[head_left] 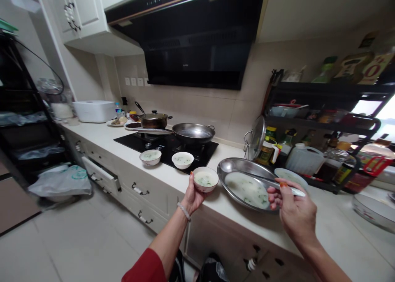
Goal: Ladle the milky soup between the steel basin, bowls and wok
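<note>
My left hand (194, 195) grips a small bowl (206, 184) of pale soup with green bits, near the counter's front edge. Thumb and fingers close around its left side and underside. A ladle (226, 166) is held by its white-ended handle in my right hand (294, 208). Its scoop is over the far left part of a wide steel basin (220, 177), which contains the same kind of pale soup (247, 189). Two more filled bowls, a white bowl (182, 165) and a patterned bowl (150, 162), sit to the left of the held one, by the stove's front edge.
A steel wok (194, 140) and a lidded pot (154, 119) are on the black stove (160, 146). Another bowl (290, 176) stands behind the basin, beside a black rack (324, 125) with bottles. At far right is a large bowl (373, 212). One drawer (100, 173) juts out lower left.
</note>
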`<state>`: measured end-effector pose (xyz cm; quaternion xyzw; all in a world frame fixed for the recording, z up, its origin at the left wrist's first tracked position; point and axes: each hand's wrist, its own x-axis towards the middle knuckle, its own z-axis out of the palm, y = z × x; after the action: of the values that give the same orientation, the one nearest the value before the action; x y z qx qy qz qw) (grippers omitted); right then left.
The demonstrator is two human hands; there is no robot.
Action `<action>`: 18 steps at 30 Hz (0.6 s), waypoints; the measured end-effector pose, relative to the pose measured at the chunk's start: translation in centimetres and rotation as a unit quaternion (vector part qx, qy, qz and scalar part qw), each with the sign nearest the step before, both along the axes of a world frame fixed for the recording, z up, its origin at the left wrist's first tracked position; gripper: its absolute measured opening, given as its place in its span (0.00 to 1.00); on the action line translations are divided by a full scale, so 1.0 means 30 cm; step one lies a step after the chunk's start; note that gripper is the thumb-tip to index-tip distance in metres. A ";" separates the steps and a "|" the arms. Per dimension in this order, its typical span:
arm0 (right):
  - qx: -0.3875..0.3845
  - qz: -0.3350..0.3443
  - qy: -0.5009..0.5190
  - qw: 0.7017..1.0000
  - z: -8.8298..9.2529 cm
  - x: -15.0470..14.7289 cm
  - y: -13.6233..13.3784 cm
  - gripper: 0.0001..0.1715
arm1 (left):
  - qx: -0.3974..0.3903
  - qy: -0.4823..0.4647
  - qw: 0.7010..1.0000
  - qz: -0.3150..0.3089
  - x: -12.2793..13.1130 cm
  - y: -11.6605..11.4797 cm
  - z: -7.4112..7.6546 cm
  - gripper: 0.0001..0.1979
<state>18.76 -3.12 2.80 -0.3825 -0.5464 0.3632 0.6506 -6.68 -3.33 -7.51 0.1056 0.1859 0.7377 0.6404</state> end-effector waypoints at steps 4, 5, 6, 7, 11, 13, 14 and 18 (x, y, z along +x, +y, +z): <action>-0.033 -0.029 -0.031 0.999 -0.040 0.043 0.062 0.31 | 0.004 -0.003 1.000 0.001 0.000 0.002 -0.002 0.32; -0.039 -0.033 -0.043 0.998 -0.052 0.051 0.072 0.31 | 0.002 -0.003 1.000 -0.001 -0.001 0.002 -0.001 0.32; -0.043 -0.036 -0.055 0.997 -0.065 0.058 0.079 0.30 | 0.001 -0.002 1.000 -0.003 -0.001 0.002 0.000 0.32; -0.043 -0.040 -0.070 0.996 -0.077 0.063 0.083 0.30 | 0.001 -0.001 1.000 -0.004 -0.001 0.001 0.001 0.32; -0.033 -0.035 -0.136 0.989 -0.116 0.069 0.080 0.28 | -0.002 0.003 1.000 -0.001 0.000 -0.002 0.004 0.31; -0.035 -0.018 -0.145 0.989 -0.127 0.065 0.077 0.27 | -0.004 0.007 1.000 0.002 0.000 -0.003 0.003 0.31; -0.041 -0.009 -0.135 0.990 -0.129 0.062 0.077 0.28 | -0.005 0.008 1.000 0.002 0.000 -0.002 0.002 0.31; -0.095 -0.005 -0.044 0.995 -0.128 0.057 0.091 0.28 | 0.001 0.008 1.000 -0.001 -0.002 0.001 -0.004 0.32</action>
<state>20.47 -0.38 -1.04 -0.4608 -0.5353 0.3927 0.5890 -6.75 -3.31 -7.64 0.1117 0.1901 0.7364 0.6395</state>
